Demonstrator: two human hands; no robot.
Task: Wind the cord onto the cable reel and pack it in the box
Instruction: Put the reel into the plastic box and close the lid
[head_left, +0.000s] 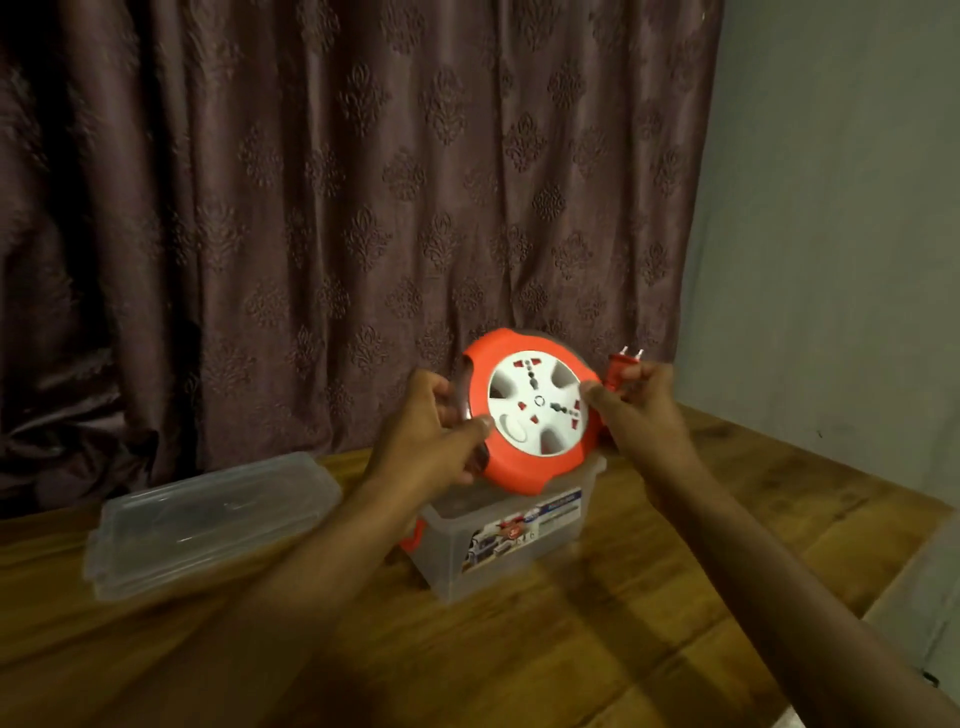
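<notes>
An orange cable reel (524, 460) with a white socket face is held upright in the air, just above a clear plastic box (511, 551) on the wooden table. My left hand (431, 431) grips the reel's left rim. My right hand (639, 400) pinches the orange plug (621, 366) at the reel's right side, its two pins pointing up, with one finger touching the white face. The cord itself is hidden.
The box's clear lid (208, 519) lies flat on the table (571, 649) to the left of the box. A dark patterned curtain (363, 208) hangs close behind. A pale wall (831, 260) stands at the right, where the table's edge runs diagonally.
</notes>
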